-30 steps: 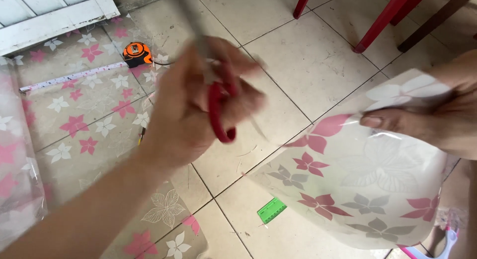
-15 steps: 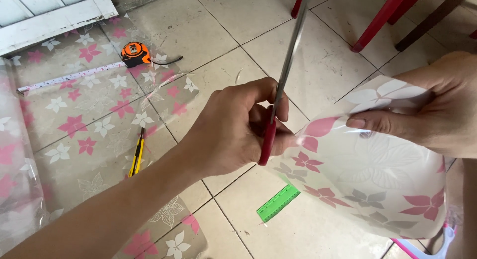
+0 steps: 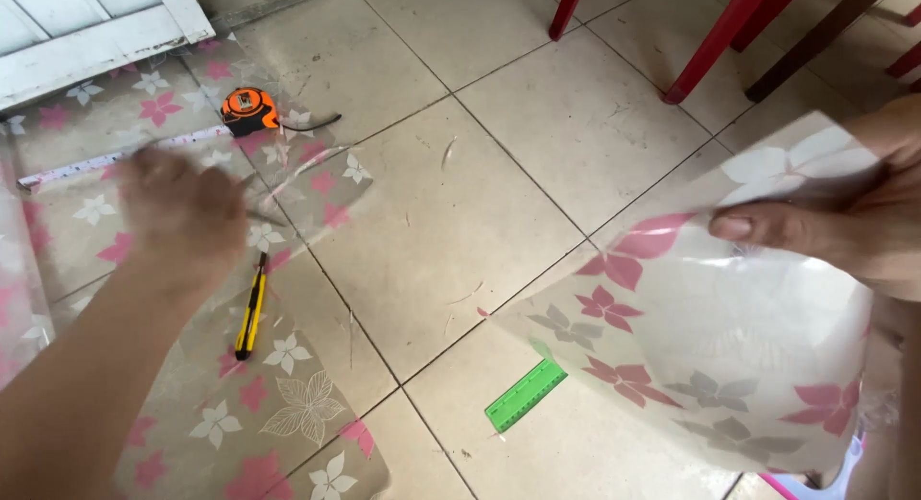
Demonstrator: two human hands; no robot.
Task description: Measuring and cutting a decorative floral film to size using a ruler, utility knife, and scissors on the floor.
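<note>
Floral plastic sheet (image 3: 729, 366) stays pinched by right hand (image 3: 844, 222); blurred left hand (image 3: 182, 217) moved away, grip unclear

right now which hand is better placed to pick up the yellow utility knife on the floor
Left, probably. The left hand hovers over the floral sheet on the floor, just above the yellow utility knife. The right hand is far across and already grips the cut floral piece.

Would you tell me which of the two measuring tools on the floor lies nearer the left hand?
The orange tape measure, just beyond the left hand; the green ruler lies farther off.
</note>
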